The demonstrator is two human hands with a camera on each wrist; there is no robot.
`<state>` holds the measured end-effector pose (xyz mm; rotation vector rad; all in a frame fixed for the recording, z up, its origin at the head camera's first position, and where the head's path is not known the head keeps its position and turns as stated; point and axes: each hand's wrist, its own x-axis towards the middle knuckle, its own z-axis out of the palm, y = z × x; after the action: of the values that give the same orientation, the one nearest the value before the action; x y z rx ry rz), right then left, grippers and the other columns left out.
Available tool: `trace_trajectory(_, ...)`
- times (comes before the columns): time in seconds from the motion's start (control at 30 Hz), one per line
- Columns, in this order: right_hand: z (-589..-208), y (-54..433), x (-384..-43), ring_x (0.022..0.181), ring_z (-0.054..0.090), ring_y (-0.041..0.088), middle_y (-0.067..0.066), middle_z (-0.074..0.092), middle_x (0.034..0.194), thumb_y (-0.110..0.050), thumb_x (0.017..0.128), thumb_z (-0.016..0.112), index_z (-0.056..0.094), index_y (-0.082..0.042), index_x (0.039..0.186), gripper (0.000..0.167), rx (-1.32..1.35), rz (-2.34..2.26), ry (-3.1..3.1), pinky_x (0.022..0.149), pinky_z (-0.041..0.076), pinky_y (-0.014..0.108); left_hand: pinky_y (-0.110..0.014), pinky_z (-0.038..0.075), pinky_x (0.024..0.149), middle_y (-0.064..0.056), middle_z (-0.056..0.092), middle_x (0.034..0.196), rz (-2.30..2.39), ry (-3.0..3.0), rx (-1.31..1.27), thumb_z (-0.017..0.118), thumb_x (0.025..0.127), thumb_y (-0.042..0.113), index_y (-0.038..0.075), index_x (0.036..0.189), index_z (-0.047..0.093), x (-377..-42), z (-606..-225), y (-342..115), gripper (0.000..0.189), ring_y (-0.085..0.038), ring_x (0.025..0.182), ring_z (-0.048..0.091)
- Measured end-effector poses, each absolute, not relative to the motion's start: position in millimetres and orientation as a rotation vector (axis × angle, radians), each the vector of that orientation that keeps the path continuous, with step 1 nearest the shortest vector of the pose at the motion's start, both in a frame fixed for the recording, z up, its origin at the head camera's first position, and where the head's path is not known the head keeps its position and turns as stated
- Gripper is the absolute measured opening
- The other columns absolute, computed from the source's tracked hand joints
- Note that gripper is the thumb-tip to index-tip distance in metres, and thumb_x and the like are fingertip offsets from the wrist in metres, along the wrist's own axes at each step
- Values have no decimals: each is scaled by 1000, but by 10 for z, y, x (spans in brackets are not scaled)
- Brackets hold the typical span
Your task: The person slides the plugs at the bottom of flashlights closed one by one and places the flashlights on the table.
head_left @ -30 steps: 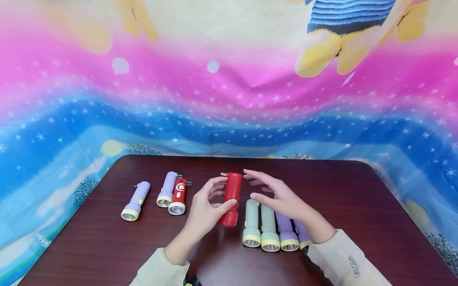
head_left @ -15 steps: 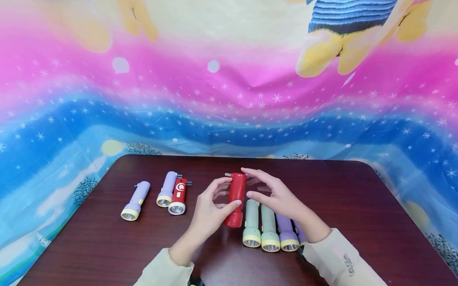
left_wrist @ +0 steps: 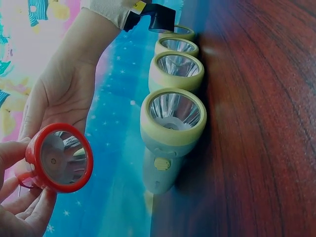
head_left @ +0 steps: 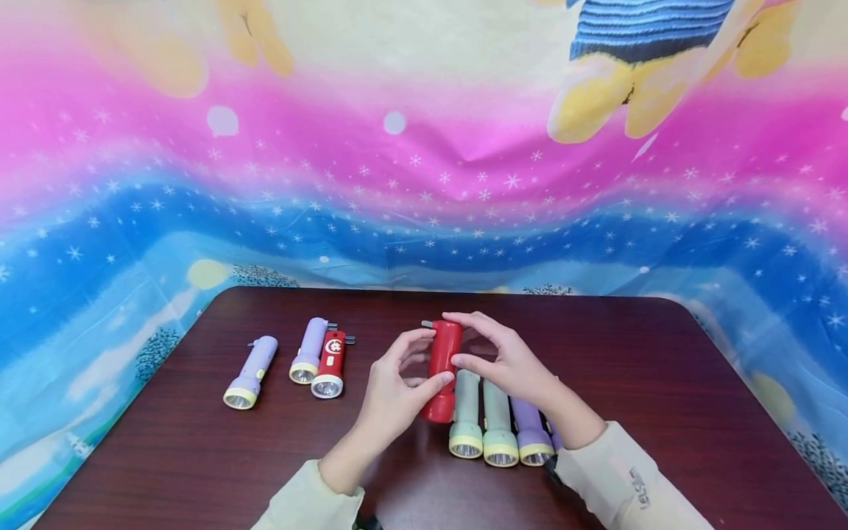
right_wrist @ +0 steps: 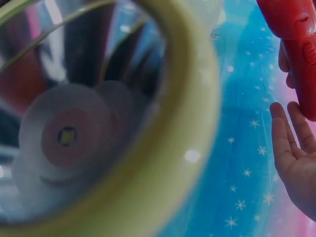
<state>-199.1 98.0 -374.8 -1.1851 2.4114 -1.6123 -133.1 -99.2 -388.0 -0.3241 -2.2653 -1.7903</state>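
Note:
My left hand (head_left: 391, 390) holds a red flashlight (head_left: 447, 346) off the table, its prongs sticking out at the far end. In the left wrist view the red-rimmed lens (left_wrist: 64, 160) is visible between thumb and fingers. My right hand (head_left: 510, 361) is at the other side of it, fingertips at the tail end and thumb by the body; its fingers look extended in the right wrist view, close to the red body (right_wrist: 301, 74). Beneath the right forearm lie two green flashlights (head_left: 500, 419) and a purple flashlight (head_left: 532, 434), with another purple one mostly hidden.
At the left of the dark wooden table (head_left: 199, 464) lie a lilac flashlight (head_left: 252, 372), a second lilac flashlight (head_left: 310, 350) and a red flashlight with a white logo (head_left: 333, 361) touching it. A colourful printed curtain (head_left: 424, 162) hangs behind the table.
The left hand has moved slightly right with the red flashlight. The right hand has shifted slightly left, closing the gap to its tail end. The flashlights on the table have stayed put.

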Motion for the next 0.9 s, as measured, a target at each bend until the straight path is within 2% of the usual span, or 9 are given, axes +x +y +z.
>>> trace_trajectory(0.13,-3748,964,-1991,105,67,16,6,59,129,-12,89,74,53,-16,142,57,-1173,-1619,2416,90,58,33,-27,61,76,-4,67,124,-1789,-2267,-329,83,80,11,20,133,58,-1329,-3882,-981,59,-25,107,67)
trace_trajectory(0.4,-3746,966,-2007,103,68,24,11,62,128,-9,89,73,54,-13,140,54,-1155,-1657,2348,87,59,31,-27,61,75,-4,67,124,-1765,-2277,-334,83,79,11,21,133,57,-1319,-3885,-972,60,-24,107,68)
trace_trajectory(0.6,-3708,992,-1991,94,69,20,16,64,127,-5,88,73,54,-10,137,53,-1117,-1700,2287,80,60,31,-26,61,74,-4,68,122,-1756,-2280,-370,84,79,10,21,132,57,-1305,-3880,-949,60,-23,105,69)
trace_trajectory(0.9,-3699,1030,-1989,93,69,15,21,63,127,1,86,73,54,0,134,51,-1120,-1730,2236,80,60,30,-25,60,73,-4,68,121,-1802,-2257,-392,84,78,8,20,131,58,-1291,-3888,-919,60,-23,104,69)
